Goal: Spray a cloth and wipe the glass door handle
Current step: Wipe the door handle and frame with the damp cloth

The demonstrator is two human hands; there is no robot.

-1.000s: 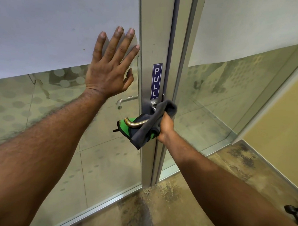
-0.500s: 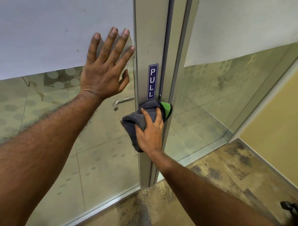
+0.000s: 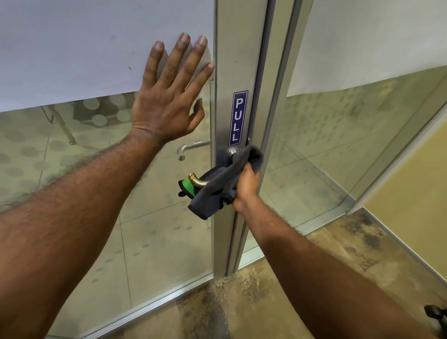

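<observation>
A metal lever handle (image 3: 196, 181) sticks out from the grey aluminium door frame (image 3: 237, 67), just under a blue PULL label (image 3: 238, 118). My right hand (image 3: 246, 186) grips a grey cloth with a green side (image 3: 216, 192), wrapped around the handle's shaft; only the curved tip of the handle shows. My left hand (image 3: 170, 90) lies flat with fingers spread on the frosted glass door (image 3: 69, 47), left of the frame. No spray bottle is in view.
A second lever handle (image 3: 190, 147) shows through the glass on the far side. A fixed glass panel (image 3: 347, 123) stands right of the frame, a yellow wall (image 3: 421, 178) beyond it. A dark object (image 3: 438, 317) lies on the stained floor at the right edge.
My right hand has slid the cloth from covering the handle's base down and under the lever, so the handle's tip and the green side show again. My left hand stays pressed on the glass.
</observation>
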